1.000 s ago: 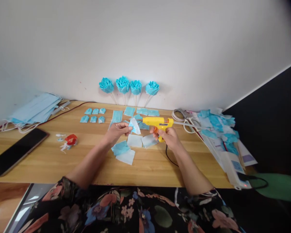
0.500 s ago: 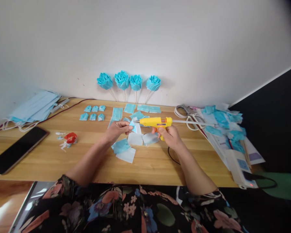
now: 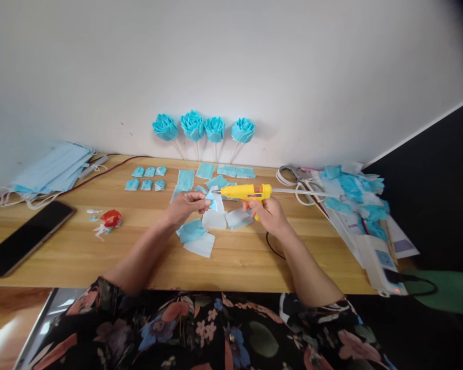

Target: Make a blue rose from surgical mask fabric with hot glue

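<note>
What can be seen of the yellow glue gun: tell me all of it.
The glue gun is yellow with some orange, plastic-looking, with a metallic-looking nozzle and a translucent glue stick protruding behind. The right hand grips its handle, mostly hiding it, and holds the gun roughly level above the table. The nozzle points toward the blue-and-white piece in the left hand; contact is too small to tell. A dark cord shows below the handle.

Left hand [image 3: 187,206] pinches a scrap [image 3: 211,198]; right hand [image 3: 270,213] holds a glue gun [image 3: 244,192], nozzle [image 3: 216,191] toward nine o'clock. From the scrap, flowers [image 3: 193,127] stand at twelve, scissors [image 3: 301,182] at three.
</note>
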Tool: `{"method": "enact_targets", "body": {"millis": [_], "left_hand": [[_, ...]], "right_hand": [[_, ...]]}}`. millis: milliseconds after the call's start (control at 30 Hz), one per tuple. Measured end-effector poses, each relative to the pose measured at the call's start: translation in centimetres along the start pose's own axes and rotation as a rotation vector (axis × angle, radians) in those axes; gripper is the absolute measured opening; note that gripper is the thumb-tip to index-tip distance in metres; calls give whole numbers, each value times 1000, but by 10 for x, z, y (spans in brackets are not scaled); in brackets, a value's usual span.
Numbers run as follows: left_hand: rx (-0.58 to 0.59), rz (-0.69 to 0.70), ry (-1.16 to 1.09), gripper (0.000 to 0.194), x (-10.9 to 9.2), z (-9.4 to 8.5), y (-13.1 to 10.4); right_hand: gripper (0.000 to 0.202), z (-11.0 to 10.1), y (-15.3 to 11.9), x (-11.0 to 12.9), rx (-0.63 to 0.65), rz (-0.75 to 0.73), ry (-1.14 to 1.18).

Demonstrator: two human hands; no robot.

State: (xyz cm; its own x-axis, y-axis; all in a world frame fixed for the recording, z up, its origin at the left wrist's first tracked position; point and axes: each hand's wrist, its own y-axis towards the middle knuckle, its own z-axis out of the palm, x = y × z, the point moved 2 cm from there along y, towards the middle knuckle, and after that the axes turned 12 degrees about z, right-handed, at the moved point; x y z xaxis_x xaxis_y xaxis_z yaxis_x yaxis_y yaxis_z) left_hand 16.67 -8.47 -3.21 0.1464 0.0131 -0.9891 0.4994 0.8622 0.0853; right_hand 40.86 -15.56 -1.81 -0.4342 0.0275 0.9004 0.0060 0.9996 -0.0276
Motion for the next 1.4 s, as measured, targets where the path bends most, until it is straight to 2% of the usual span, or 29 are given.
{"method": "enact_targets", "body": {"millis": [467,800,1033,1233,1400], "left_hand": [[-1,13,-2,31,2,-1,-1],[-24,11,-3,33,0,0,-1],[-84,16,-8,38,-3,-1,0],[-134,19,-102,38,-4,-5,1],[-146,14,-137,36,-3,-4,1]], "right_hand": [[47,-1,-1,10,-41,8,-58],[49,-1,-2,8,-62,44,-81],[39,-2,-2,7,-9,-42,-54],[48,-4,-1,3,8,-26,86],[54,-4,0,4,-11,-31,17]]}}
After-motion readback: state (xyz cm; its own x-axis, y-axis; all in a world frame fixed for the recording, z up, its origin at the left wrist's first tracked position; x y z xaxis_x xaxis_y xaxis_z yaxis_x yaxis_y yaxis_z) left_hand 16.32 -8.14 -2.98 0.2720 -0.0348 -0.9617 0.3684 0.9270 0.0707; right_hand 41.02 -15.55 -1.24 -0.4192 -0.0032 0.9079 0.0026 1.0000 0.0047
